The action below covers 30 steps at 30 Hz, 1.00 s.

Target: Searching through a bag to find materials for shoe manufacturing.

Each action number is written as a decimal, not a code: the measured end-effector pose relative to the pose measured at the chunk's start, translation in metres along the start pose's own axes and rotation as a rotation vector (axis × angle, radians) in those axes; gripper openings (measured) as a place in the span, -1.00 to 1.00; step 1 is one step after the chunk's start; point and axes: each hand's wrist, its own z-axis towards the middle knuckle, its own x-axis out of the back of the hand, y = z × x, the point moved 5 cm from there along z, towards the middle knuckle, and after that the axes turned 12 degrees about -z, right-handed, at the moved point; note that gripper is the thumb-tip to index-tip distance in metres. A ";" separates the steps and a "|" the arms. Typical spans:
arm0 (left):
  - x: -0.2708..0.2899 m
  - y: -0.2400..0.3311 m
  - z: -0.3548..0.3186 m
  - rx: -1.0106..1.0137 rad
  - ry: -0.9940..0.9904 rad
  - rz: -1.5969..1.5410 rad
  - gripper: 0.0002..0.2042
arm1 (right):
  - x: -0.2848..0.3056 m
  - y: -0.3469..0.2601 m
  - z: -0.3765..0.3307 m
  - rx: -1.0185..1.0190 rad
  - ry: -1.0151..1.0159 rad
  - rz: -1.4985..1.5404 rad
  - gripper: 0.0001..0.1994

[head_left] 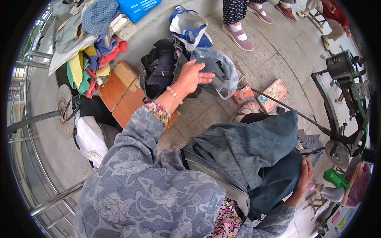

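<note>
My left hand (189, 79), with a beaded bracelet (174, 95) at the wrist, reaches forward with its fingers stretched out and nothing visible in them. It hovers over the gap between a torn-edged dark bag (149, 65) and a clear plastic bag (228, 77) holding dark flat pieces. Whether it touches either bag I cannot tell. On the right, my right hand (304, 174) lies with flat fingers against the side of a dark blue-grey apron (246, 146) spread over my lap. Nothing shows in that hand.
A hand-cranked sewing machine (347, 103) stands at the right. Ahead are a white and blue bag (188, 27), a worn box lid (274, 95) and another person's shoes (240, 37). Leftward lie an orange-brown wooden box (123, 93), colourful cloth pieces (85, 69) and a metal railing (51, 202).
</note>
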 end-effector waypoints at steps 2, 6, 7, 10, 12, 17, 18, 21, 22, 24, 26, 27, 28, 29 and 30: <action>0.005 -0.012 0.031 -0.034 0.122 0.059 -0.67 | 0.002 0.001 -0.001 -0.015 0.015 -0.020 -0.72; 0.088 -0.040 0.103 0.000 0.373 0.323 -0.60 | 0.001 -0.008 -0.003 -0.029 0.027 -0.012 -0.73; 0.097 -0.041 0.105 -0.024 0.405 0.343 -0.60 | 0.002 -0.007 -0.003 -0.039 0.031 -0.011 -0.73; 0.091 -0.062 0.107 -0.033 0.374 0.520 -0.61 | 0.004 -0.001 -0.003 -0.090 0.047 0.019 -0.73; 0.109 -0.078 0.124 -0.217 0.210 0.960 -0.65 | 0.006 0.004 -0.004 -0.104 0.072 0.061 -0.71; 0.029 -0.104 0.104 -0.536 -0.112 1.583 -0.63 | 0.015 0.005 -0.013 -0.167 0.078 0.003 -0.68; 0.016 -0.109 0.106 -0.538 -0.190 1.654 -0.66 | 0.018 0.006 -0.016 -0.176 0.084 -0.017 -0.68; 0.000 -0.131 0.128 -0.493 -0.435 1.972 -0.71 | 0.022 0.017 -0.023 -0.194 0.065 0.008 -0.67; -0.004 -0.140 0.135 -0.406 -0.495 2.055 -0.75 | 0.025 0.023 -0.027 -0.219 0.079 0.094 -0.67; -0.011 -0.147 0.147 -0.394 -0.537 2.146 -0.76 | 0.027 0.034 -0.031 -0.242 0.090 0.172 -0.66; -0.009 -0.153 0.158 -0.429 -0.590 2.297 -0.76 | 0.028 0.039 -0.034 -0.280 0.091 0.213 -0.66; -0.005 -0.150 0.164 -0.422 -0.602 2.299 -0.76 | 0.028 0.041 -0.037 -0.305 0.089 0.255 -0.65; 0.000 -0.147 0.168 -0.413 -0.628 2.412 -0.77 | 0.028 0.042 -0.038 -0.316 0.089 0.252 -0.65; 0.005 -0.144 0.170 -0.406 -0.655 2.525 -0.77 | 0.029 0.042 -0.039 -0.321 0.106 0.245 -0.65; 0.008 -0.139 0.172 -0.398 -0.666 2.525 -0.77 | 0.031 0.042 -0.040 -0.325 0.121 0.239 -0.65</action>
